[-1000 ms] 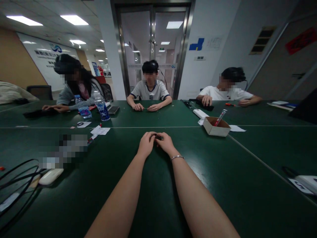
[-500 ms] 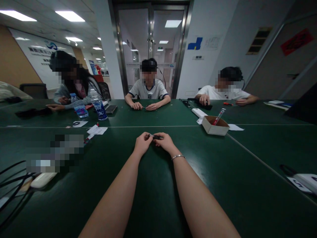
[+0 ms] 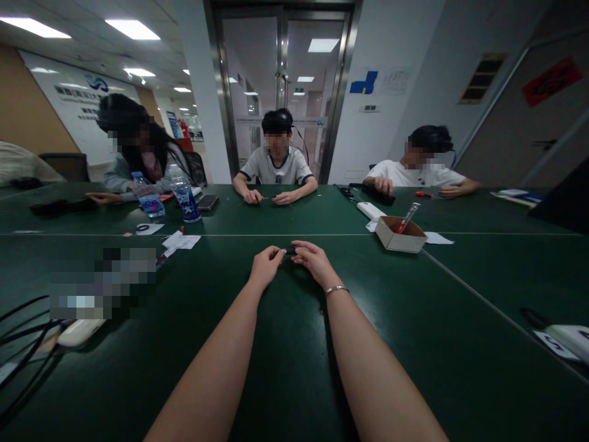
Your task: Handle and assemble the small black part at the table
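Observation:
Between my two hands is a small dark object (image 3: 289,250), held just above the green table (image 3: 294,344). Its kind is too small to make out. My left hand (image 3: 265,267) pinches its left end, where a pale bit shows at the fingertips. On the other end, the thumb and fingers of my right hand (image 3: 315,263) are closed, with the hand arched over it. A silver bracelet (image 3: 337,289) circles my right wrist. Much of the object is hidden by my fingers.
A cardboard box (image 3: 400,242) holding a red-and-clear tube stands right of my hands. Papers (image 3: 181,240) and two bottles (image 3: 188,199) are at left, near a white device (image 3: 83,331) with black cables. Several people sit across the table.
My right hand has shifted slightly right and its fingers have lifted and straightened somewhat. The left hand stays nearly where it was, and more space shows between the hands.

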A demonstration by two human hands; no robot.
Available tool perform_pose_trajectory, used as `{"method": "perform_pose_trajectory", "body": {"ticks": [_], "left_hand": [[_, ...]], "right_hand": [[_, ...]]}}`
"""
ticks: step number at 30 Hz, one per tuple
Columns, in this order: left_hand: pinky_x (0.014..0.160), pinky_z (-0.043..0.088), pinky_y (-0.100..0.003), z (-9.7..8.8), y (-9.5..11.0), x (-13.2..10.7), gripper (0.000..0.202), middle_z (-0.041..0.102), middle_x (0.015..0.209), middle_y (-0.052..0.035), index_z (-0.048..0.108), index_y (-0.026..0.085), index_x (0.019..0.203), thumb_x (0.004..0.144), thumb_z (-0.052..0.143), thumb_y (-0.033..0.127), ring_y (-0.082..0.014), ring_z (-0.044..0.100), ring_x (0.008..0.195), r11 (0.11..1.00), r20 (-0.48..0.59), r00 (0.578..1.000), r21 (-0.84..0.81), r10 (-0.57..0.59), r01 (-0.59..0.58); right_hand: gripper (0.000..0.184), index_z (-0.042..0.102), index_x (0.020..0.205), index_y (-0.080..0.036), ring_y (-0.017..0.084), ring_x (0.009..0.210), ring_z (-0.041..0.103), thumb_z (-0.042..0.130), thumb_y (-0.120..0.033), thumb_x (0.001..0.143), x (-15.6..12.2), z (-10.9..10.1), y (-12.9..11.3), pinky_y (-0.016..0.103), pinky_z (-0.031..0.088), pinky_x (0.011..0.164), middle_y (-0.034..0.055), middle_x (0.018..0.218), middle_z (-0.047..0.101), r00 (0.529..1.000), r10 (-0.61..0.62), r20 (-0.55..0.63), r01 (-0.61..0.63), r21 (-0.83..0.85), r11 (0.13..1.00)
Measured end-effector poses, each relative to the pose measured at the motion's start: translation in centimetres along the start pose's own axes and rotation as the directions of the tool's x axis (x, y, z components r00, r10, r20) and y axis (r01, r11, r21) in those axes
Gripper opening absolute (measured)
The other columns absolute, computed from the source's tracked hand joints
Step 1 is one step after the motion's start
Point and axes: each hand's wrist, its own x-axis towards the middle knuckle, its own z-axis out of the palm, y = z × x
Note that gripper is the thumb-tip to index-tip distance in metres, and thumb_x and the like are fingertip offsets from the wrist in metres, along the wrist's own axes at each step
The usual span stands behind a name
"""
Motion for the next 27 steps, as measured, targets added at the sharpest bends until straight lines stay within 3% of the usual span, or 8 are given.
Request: {"method": "perform_pose_trajectory", "body": {"ticks": [6, 27], "left_hand": [[0.061, 0.042, -0.024, 0.09, 0.02, -0.03, 0.037, 0.062, 0.069, -0.0008, 0.063, 0.018, 0.08, 0.082, 0.049, 0.053, -0.0143, 0.057, 0.065, 1.0, 0.024, 1.0, -0.021, 0.002, -0.001], [0.054, 0.039, -0.024, -0.25, 0.76, -0.23, 0.051, 0.055, 0.055, -0.0005, 0.059, 0.016, 0.061, 0.081, 0.047, 0.062, -0.0117, 0.051, 0.051, 0.995, -0.028, 0.997, -0.064, -0.075, 0.073]], "right_hand": [[0.025, 0.068, 0.097, -0.015, 0.013, 0.064, 0.066, 0.074, -0.019, 0.074, 0.02, -0.1, -0.03, 0.021, 0.055, 0.063, 0.0043, 0.078, 0.069, 1.0, 0.005, -0.011, -0.005, 0.002, 1.0], [0.021, 0.069, 0.098, -0.014, 0.013, 0.067, 0.067, 0.067, -0.01, 0.077, -0.26, 0.33, -0.3, 0.022, 0.057, 0.066, 0.0057, 0.083, 0.07, 0.999, 0.043, 0.019, -0.044, 0.053, 0.998]]}}
